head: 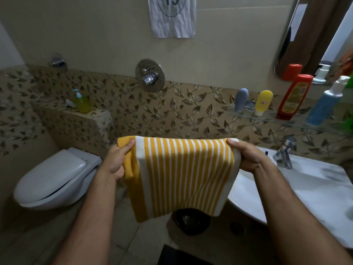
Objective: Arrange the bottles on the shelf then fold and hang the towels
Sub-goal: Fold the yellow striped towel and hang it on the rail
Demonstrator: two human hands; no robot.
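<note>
Striped towel held in air, doubled over, folded edge on top, long axis running left-right between hands, free ends hanging toward floor. Left hand pinches top left corner, thumb over front; right hand grips top right corner likewise. Both equally near. Towel hangs beside basin left rim, toilet further left. Bottles upright along glass shelf at right. No rail visible; hanging likely needs turn elsewhere.

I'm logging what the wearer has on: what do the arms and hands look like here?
Both forearms are bare to the frame's edge, no sleeves showing. The left hand and right hand wear no gloves; no watch, ring or bracelet is visible.
</note>
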